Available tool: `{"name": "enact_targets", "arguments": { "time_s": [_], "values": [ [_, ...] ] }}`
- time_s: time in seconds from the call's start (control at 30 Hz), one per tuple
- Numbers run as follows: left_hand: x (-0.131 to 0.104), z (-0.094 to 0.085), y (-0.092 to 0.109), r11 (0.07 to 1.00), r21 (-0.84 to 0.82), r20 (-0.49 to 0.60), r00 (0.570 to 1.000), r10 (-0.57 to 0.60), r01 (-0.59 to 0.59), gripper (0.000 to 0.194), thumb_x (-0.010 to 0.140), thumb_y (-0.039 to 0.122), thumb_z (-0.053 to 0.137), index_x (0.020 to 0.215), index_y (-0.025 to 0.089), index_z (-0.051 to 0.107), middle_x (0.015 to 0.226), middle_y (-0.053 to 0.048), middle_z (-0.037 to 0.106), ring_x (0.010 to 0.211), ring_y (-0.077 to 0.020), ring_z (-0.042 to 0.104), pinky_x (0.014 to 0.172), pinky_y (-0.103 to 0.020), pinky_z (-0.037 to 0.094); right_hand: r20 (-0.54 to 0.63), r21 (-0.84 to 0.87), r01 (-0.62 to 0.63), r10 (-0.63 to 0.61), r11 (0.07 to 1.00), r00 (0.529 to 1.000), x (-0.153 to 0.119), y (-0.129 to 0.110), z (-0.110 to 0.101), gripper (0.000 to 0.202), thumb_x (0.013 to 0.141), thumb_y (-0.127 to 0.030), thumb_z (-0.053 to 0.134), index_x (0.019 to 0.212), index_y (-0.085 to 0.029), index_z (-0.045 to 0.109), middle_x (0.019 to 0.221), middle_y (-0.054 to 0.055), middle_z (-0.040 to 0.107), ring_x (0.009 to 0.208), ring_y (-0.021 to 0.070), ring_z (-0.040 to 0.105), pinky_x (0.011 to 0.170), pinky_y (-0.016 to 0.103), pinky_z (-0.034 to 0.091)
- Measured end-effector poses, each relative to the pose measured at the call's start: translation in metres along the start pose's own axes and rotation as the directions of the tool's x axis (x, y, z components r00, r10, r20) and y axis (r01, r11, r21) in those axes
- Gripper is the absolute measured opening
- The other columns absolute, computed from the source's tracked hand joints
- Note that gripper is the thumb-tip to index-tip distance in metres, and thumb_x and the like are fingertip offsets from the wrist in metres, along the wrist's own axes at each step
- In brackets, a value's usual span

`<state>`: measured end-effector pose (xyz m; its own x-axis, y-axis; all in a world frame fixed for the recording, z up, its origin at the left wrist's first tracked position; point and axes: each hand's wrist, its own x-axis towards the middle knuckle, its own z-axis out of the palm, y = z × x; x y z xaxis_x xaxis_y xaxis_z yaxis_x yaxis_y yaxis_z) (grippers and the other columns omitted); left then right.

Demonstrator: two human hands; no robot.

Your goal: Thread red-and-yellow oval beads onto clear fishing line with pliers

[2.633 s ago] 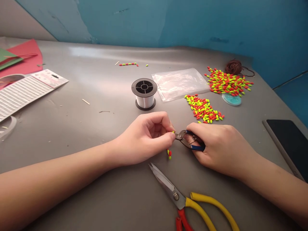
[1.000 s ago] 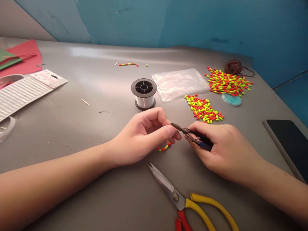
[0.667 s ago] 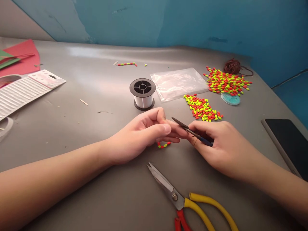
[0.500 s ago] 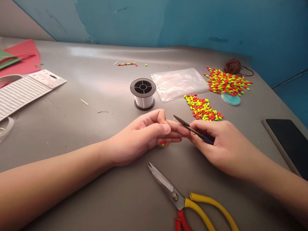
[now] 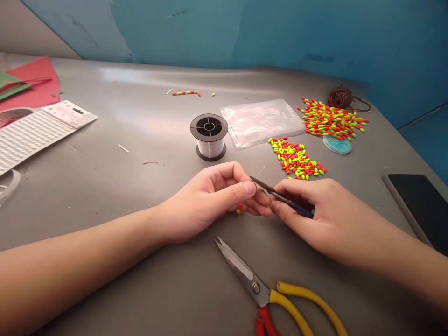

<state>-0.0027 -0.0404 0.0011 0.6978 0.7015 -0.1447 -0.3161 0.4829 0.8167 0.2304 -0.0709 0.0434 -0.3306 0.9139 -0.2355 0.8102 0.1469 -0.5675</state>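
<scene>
Scissors (image 5: pixel 255 285) are lying nearest; beyond, left hand (image 5: pixel 220 198) is pinching thin line (image 5: pixel 260 173), thumb against finger, beaded strand (image 5: pixel 239 209) showing partly below its fingers, and right hand (image 5: pixel 322 214) is wrapping firmly round pliers (image 5: pixel 266 187), tips sitting by left thumb. Spool (image 5: pixel 210 148) is standing past left hand, loose beads (image 5: pixel 297 159) lying past right, clear bag (image 5: pixel 262 123) resting farther back.

In front of you, a blue wall (image 5: pixel 297 37) runs behind the grey table (image 5: pixel 105 261), with a paler, patchy area at its left and a few dark scuffs. A beige surface (image 5: pixel 31 32) fills the upper left corner. Soft light makes a whitish sheen along the table's far side, and a thin dark line (image 5: pixel 422 115) crosses the blue at your right.
</scene>
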Motion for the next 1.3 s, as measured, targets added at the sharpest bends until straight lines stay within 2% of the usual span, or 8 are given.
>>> {"name": "enact_targets", "arguments": {
  "time_s": [0.17,0.23,0.33,0.43,0.73,1.0,1.2,1.3],
  "values": [
    [-0.0028,0.0,0.0029,0.998,0.042,0.006,0.999,-0.043,0.043,0.024,0.105,0.029,0.067,0.088,0.018,0.054,0.098,-0.006,0.082,0.095,-0.0176,0.08,0.082,-0.026,0.053,0.057,0.008,-0.019,0.018,1.0,0.998,-0.0027,-0.0014,0.0038,0.031,0.099,-0.037,0.058,0.072,-0.024,0.054,0.06,-0.004,0.053,0.055,0.0141,0.045,0.048,0.03,0.029],
    [-0.0036,0.0007,0.003,0.998,0.005,0.042,0.997,-0.065,0.065,0.025,0.106,0.028,0.065,0.087,0.019,0.051,0.097,-0.005,0.082,0.094,-0.0183,0.081,0.079,-0.026,0.052,0.091,0.035,-0.01,0.006,0.999,0.996,-0.0041,-0.0013,0.0045,0.032,0.1,-0.037,0.055,0.071,-0.024,0.052,0.061,-0.004,0.052,0.055,0.014,0.043,0.049,0.03,0.029],
    [-0.0037,0.0022,0.0018,0.99,-0.121,0.113,0.991,-0.065,0.079,0.023,0.107,0.022,0.059,0.087,0.019,0.049,0.101,-0.007,0.084,0.1,-0.0218,0.082,0.086,-0.03,0.055,0.136,0.074,-0.018,0.008,0.997,0.991,-0.0062,-0.0013,0.0056,0.031,0.101,-0.037,0.052,0.073,-0.024,0.051,0.065,-0.003,0.056,0.058,0.0147,0.045,0.05,0.03,0.03],
    [-0.0028,0.003,-0.0001,0.976,-0.199,0.128,0.99,-0.06,0.085,0.022,0.108,0.019,0.055,0.086,0.019,0.049,0.106,-0.01,0.085,0.106,-0.0237,0.082,0.096,-0.036,0.057,0.15,0.095,-0.05,0.036,0.994,0.988,-0.0067,-0.0017,0.007,0.029,0.101,-0.037,0.05,0.075,-0.024,0.053,0.07,-0.001,0.062,0.063,0.0163,0.05,0.053,0.031,0.032],
    [-0.0017,0.0026,-0.0023,0.968,-0.235,0.094,0.994,-0.064,0.084,0.021,0.105,0.018,0.057,0.085,0.019,0.052,0.105,-0.011,0.085,0.104,-0.023,0.082,0.096,-0.035,0.06,0.127,0.115,-0.058,0.044,0.992,0.991,-0.0028,-0.0027,0.0094,0.029,0.1,-0.036,0.052,0.073,-0.023,0.053,0.067,-0.001,0.06,0.062,0.0164,0.048,0.052,0.031,0.031],
    [0.0013,0.0036,-0.0017,0.96,-0.263,0.082,0.994,-0.074,0.093,0.021,0.101,0.013,0.058,0.082,0.018,0.052,0.118,-0.013,0.081,0.115,-0.0274,0.079,0.109,-0.047,0.058,0.083,0.156,-0.078,0.066,0.985,0.994,-0.002,0.0012,0.0105,0.033,0.103,-0.037,0.05,0.076,-0.022,0.06,0.07,0.001,0.065,0.063,0.0168,0.05,0.05,0.03,0.029],
    [0.0017,0.0019,-0.0024,0.958,-0.269,0.093,0.993,-0.077,0.1,0.022,0.103,0.014,0.057,0.082,0.018,0.051,0.119,-0.013,0.081,0.111,-0.0261,0.08,0.108,-0.046,0.058,0.04,0.226,-0.051,0.043,0.973,0.998,0.0005,-0.002,0.0083,0.035,0.1,-0.041,0.057,0.071,-0.022,0.055,0.066,0.001,0.06,0.063,0.0175,0.052,0.049,0.028,0.033],
    [0.0018,0.0016,-0.001,0.965,-0.243,0.076,0.994,-0.081,0.097,0.021,0.103,0.02,0.061,0.083,0.017,0.054,0.117,-0.013,0.082,0.107,-0.0252,0.081,0.104,-0.043,0.059,0.07,0.251,-0.096,0.08,0.963,0.994,0.0024,-0.0006,0.0056,0.041,0.1,-0.049,0.058,0.07,-0.023,0.051,0.061,0.0,0.055,0.057,0.0156,0.047,0.046,0.028,0.031]
  ]
}}
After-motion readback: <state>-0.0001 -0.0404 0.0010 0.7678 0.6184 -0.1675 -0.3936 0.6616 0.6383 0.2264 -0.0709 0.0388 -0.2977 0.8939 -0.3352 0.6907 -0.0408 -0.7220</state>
